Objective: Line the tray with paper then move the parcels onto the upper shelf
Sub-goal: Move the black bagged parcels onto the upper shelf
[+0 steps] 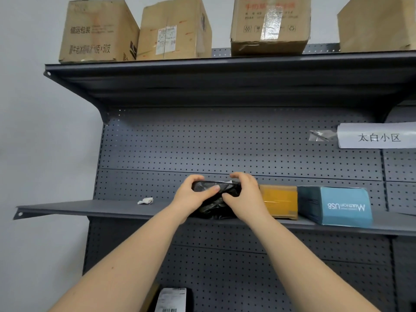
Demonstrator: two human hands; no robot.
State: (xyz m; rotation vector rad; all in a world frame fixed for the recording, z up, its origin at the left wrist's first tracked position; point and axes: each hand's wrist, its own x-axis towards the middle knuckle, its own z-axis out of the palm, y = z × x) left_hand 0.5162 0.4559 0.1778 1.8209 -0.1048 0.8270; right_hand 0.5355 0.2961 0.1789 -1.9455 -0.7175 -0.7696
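A labelled parcel (172, 299) lies low, nearest. Left hand (191, 197) and right hand (244, 197) clasp a crinkly black plastic parcel (217, 199) on the grey metal shelf (90, 209), beside a yellow box (278, 201). Cardboard boxes (99, 30) sit topmost.

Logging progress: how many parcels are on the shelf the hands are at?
3: a black bag held by both hands, a yellow box right of it, a blue box farthest right. More may sit beyond the frame.
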